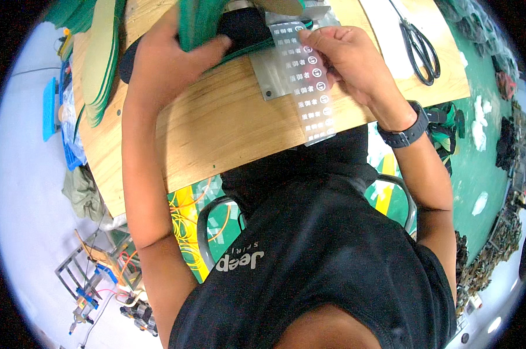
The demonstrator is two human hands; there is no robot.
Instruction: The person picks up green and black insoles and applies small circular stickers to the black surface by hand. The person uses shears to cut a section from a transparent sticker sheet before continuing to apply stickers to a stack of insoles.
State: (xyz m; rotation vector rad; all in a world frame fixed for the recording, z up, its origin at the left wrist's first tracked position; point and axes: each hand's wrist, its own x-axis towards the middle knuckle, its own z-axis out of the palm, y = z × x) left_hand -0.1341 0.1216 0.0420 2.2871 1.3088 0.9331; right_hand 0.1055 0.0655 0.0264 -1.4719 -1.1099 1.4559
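Note:
My right hand (350,61) pinches the edge of a clear strip of white-printed labels (313,93) between thumb and fingers. The strip's lower end hangs past the table's front edge. My left hand (169,61), blurred by motion, is closed around a green insole (198,23), with the thumb stretched toward a black insole (240,28). Its fingertips are hidden behind the green piece. Beneath the label strip lies a thin metal plate (269,78). A beige-topped insole (283,6) shows at the top edge, beside the strip.
A stack of green-edged insoles (102,52) lies at the table's left. Black-handled scissors (420,52) rest on a white sheet (388,35) at the right. The wooden table's (216,125) front edge runs before my lap. Yellow and orange hoses (184,232) are on the floor.

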